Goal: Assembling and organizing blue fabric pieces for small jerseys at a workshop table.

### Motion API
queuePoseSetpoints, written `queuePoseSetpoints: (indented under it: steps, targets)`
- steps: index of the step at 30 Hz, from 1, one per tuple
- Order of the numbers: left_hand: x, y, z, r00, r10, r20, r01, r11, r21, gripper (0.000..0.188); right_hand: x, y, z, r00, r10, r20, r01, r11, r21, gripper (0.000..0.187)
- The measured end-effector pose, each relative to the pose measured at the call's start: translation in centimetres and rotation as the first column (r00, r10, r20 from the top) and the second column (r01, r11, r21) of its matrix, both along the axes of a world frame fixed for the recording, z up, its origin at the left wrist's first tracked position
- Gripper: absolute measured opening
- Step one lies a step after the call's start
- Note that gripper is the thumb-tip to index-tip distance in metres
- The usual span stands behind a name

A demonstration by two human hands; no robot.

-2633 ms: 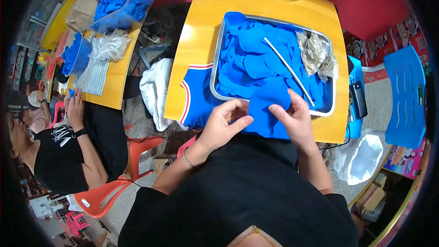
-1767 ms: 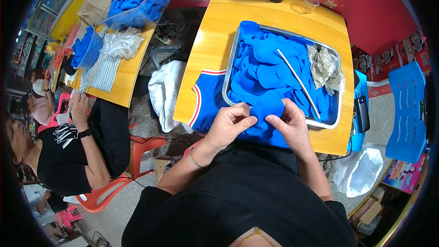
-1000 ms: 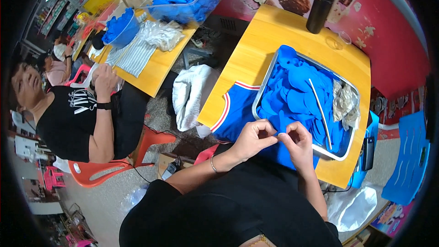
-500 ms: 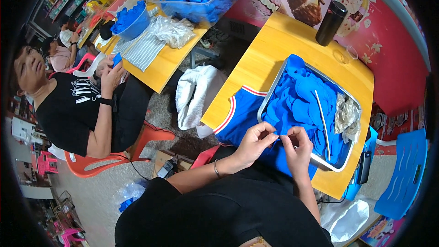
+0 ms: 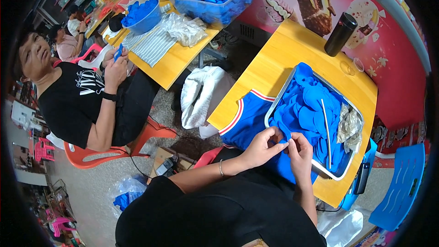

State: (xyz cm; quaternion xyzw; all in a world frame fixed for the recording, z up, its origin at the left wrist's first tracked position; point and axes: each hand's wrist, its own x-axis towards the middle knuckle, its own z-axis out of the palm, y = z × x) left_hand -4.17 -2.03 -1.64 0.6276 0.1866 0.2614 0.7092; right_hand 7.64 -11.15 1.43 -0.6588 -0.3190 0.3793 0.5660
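Both of my hands meet in front of the metal tray (image 5: 269,115). My left hand (image 5: 264,150) pinches a small blue fabric piece (image 5: 284,131) with thumb and forefinger. My right hand (image 5: 300,152) pinches the same piece from the other side, fingertips touching the left ones. Part of the piece stands up above my fingers; the rest is hidden by them. Just beyond lie many blue fabric pieces (image 5: 304,105) heaped in the tray, with a thin metal rod (image 5: 326,132) across them. Blue cloth with red and white trim (image 5: 247,118) lies left of the tray, running under my hands.
A crumpled plastic bag (image 5: 350,128) sits at the tray's right side. On the yellow table (image 5: 260,80) stand a black bottle (image 5: 340,34) and a clear cup (image 5: 357,65). At left, a seated co-worker (image 5: 75,96) holds a blue piece. A blue chair (image 5: 398,185) stands right.
The blue piece now shows upright between my fingers, where it was mostly hidden before. My hands have stayed close together. The whole view has shifted slightly.
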Motion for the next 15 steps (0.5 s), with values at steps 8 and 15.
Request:
queuePoseSetpoints:
  steps: [8, 15]
  targets:
    - [0.0, 0.1, 0.5, 0.999, 0.053, 0.005, -0.052, 0.988, -0.146, 0.008, -1.2, -0.3, -0.9, 0.97, -0.049, 0.238, 0.024, 0.994, 0.106, 0.036]
    - [-0.4, 0.0, 0.3, 0.998, 0.021, 0.054, 0.004, 0.908, -0.419, 0.008, -0.6, -0.1, -1.7, 0.906, -0.035, 0.422, -0.049, 0.981, 0.187, 0.02]
